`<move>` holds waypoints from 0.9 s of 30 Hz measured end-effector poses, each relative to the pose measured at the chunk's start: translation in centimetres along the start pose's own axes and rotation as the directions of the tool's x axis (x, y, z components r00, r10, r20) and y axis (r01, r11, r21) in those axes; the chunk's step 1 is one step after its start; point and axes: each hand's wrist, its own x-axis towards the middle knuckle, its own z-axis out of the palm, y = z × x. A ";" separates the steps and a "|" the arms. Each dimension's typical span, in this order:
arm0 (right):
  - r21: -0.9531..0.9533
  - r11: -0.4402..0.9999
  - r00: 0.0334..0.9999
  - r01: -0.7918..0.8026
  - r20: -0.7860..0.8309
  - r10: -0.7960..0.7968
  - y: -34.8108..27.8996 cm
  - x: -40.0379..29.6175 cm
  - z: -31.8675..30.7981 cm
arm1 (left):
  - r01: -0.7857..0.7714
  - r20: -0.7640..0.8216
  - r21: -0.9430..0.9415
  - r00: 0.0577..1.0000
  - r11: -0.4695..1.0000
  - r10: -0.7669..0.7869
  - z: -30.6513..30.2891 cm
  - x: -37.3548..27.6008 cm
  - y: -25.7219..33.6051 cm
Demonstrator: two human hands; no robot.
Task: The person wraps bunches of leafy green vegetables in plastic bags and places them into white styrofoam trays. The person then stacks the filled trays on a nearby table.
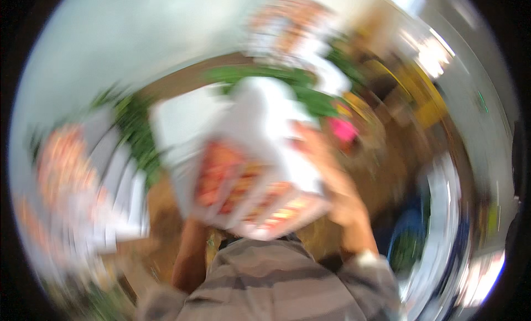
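Note:
In front of my torso is a bundle of red and orange blooms in white wrapping (265, 113), blurred by motion. The blooms (220, 171) show at its lower side, split into rows by pale wrapping, and green leaves (315, 101) stick out beyond its far side. My right hand (309, 142) is on the right side of the bundle, with its fingers against the white wrapping. My left forearm (193, 246) reaches under the bundle's lower left; the left hand itself is hidden behind it.
More wrapped flower bundles lie at the left (66, 167) and at the far side by the pale wall (290, 22). A pink flower (343, 129) is right of the held bundle. A yellow object (427, 101) and a blue container (410, 229) stand at the right.

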 end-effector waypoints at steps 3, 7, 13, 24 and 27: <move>-0.051 0.974 0.973 0.222 -0.061 -0.225 -2.5 2.6 1.9 | 0.077 0.070 -0.310 0.996 0.948 -0.058 0.3 -1.2 -1.1; -0.036 0.984 0.956 0.176 -0.233 -0.179 -7.3 6.1 5.9 | -0.036 0.038 -0.369 0.998 0.929 0.054 -0.1 -3.0 0.0; -0.112 0.992 0.993 0.050 0.112 -0.037 -3.8 17.7 10.4 | -0.321 -0.143 -0.171 0.944 0.932 0.299 -1.5 -4.3 -1.1; -0.516 0.855 0.658 -0.050 0.627 0.417 14.9 32.8 30.8 | -0.089 -0.391 -0.858 0.752 0.506 -0.531 -11.4 0.6 -6.9; -0.413 0.910 0.564 -0.043 0.742 0.363 19.7 33.4 32.9 | -0.016 -0.426 -0.850 0.608 0.526 -0.670 -12.7 1.0 -8.9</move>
